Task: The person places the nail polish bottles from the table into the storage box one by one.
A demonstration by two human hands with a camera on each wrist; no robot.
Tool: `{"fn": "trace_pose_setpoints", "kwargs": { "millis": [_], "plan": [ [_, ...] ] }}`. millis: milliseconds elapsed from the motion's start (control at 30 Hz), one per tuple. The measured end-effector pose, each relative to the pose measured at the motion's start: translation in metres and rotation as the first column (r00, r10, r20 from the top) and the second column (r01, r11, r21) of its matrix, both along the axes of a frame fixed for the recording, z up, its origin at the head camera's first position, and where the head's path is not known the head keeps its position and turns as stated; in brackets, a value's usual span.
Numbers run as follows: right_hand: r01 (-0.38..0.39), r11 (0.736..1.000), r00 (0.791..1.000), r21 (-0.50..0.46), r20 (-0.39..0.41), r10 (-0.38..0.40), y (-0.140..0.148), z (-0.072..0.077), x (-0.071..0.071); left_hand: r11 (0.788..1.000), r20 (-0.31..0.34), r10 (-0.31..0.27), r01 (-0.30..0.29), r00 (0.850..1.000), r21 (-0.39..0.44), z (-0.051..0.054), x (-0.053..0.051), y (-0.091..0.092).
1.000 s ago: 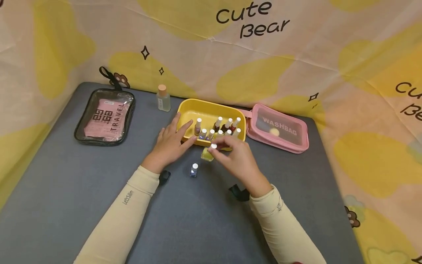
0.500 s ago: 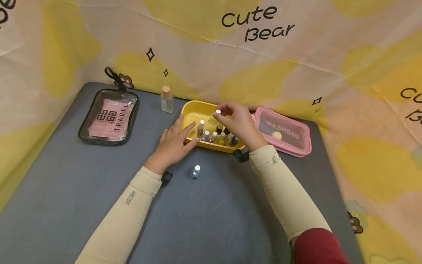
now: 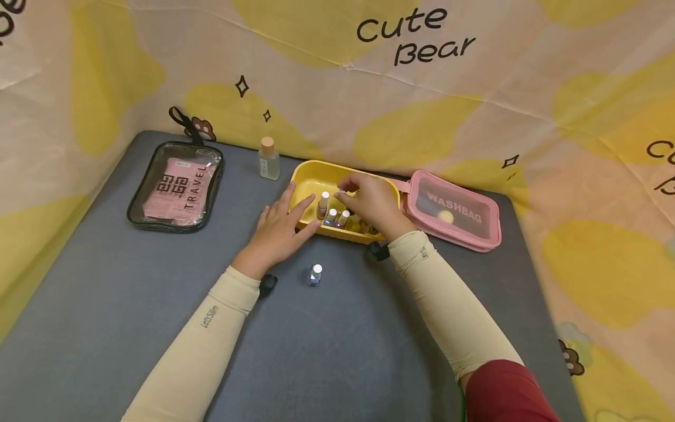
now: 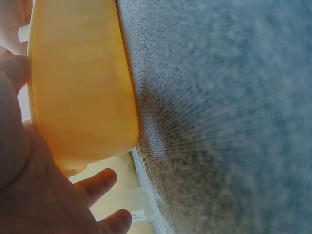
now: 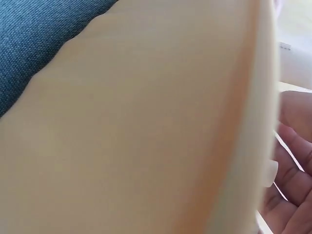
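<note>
A yellow tray (image 3: 348,234) holds several small nail polish bottles with white caps, such as a purple bottle (image 3: 323,206). My left hand (image 3: 274,234) rests at the tray's left end, fingers spread over its rim; the left wrist view shows the tray wall (image 4: 83,83) beside the palm. Inside the tray, my right hand (image 3: 371,202) pinches a nail polish bottle by its white cap (image 3: 341,191). The fingers hide most of that bottle, and the hand covers the bottles at the right. On the table in front stands a blue nail polish bottle (image 3: 314,275).
Behind the tray's left end stands a clear bottle with a wooden-looking cap (image 3: 269,159). A black-edged clear travel pouch (image 3: 176,187) lies at the left. A pink washbag (image 3: 456,211) lies right of the tray. A printed curtain (image 3: 316,76) rises behind the table (image 3: 337,340).
My right hand has carried the yellow-green nail polish bottle from in front of the tray into it, then lowered it among the others. My left hand stays at the rim; the view shifted slightly.
</note>
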State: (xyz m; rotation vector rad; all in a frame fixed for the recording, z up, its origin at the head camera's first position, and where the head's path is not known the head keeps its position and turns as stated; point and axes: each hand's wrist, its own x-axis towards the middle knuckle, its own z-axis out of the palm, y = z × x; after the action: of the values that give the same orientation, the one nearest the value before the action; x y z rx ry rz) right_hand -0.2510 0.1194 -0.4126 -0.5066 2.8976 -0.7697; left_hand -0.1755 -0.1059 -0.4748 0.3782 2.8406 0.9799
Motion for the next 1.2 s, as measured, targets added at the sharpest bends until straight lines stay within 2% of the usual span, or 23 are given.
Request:
{"fn": "trace_pose_setpoints", "kwargs": {
  "millis": [167, 300, 400, 500, 567, 667, 767, 933, 1033, 1200],
  "plan": [
    [-0.002, 1.0, 0.999, -0.006, -0.038, 0.002, 0.003, 0.0, 0.007, 1.0, 0.007, -0.003, 0.003, 1.0, 0.004, -0.002, 0.001, 0.0],
    [-0.034, 0.998, 0.988, -0.046, -0.151, 0.027, 0.008, 0.006, 0.025, 1.0, 0.004, -0.002, 0.002, 1.0, 0.004, -0.003, 0.001, 0.0],
    [-0.106, 0.988, 0.96, -0.112, -0.272, 0.072, 0.009, 0.009, 0.045, 1.0, -0.009, 0.001, -0.001, 1.0, -0.001, -0.003, 0.0, 0.0],
    [-0.207, 0.966, 0.919, -0.153, -0.37, 0.138, 0.007, 0.007, 0.07, 1.0, -0.019, 0.002, -0.002, 1.0, -0.007, -0.002, 0.0, 0.0],
    [-0.278, 0.944, 0.896, -0.177, -0.401, 0.189, 0.004, 0.001, 0.087, 1.0, -0.022, 0.001, -0.001, 1.0, -0.011, -0.001, 0.0, 0.0],
    [-0.345, 0.917, 0.881, -0.201, -0.405, 0.243, -0.001, -0.014, 0.111, 1.0, -0.023, -0.001, 0.001, 1.0, -0.013, -0.001, 0.0, 0.0],
    [-0.35, 0.901, 0.898, -0.258, -0.366, 0.245, -0.005, -0.031, 0.128, 1.0, -0.023, -0.001, 0.001, 1.0, -0.012, -0.001, 0.0, 0.001],
    [-0.273, 0.91, 0.943, -0.312, -0.275, 0.189, -0.008, -0.056, 0.144, 1.0, -0.018, 0.004, -0.004, 1.0, -0.009, -0.001, 0.001, 0.001],
    [-0.235, 0.915, 0.958, -0.328, -0.24, 0.16, -0.009, -0.065, 0.149, 1.0, -0.014, 0.009, -0.009, 1.0, -0.007, -0.001, 0.001, 0.001],
    [-0.2, 0.918, 0.968, -0.342, -0.215, 0.13, -0.01, -0.07, 0.152, 1.0, -0.012, 0.01, -0.01, 1.0, 0.0, 0.0, 0.0, 0.001]
  ]
}}
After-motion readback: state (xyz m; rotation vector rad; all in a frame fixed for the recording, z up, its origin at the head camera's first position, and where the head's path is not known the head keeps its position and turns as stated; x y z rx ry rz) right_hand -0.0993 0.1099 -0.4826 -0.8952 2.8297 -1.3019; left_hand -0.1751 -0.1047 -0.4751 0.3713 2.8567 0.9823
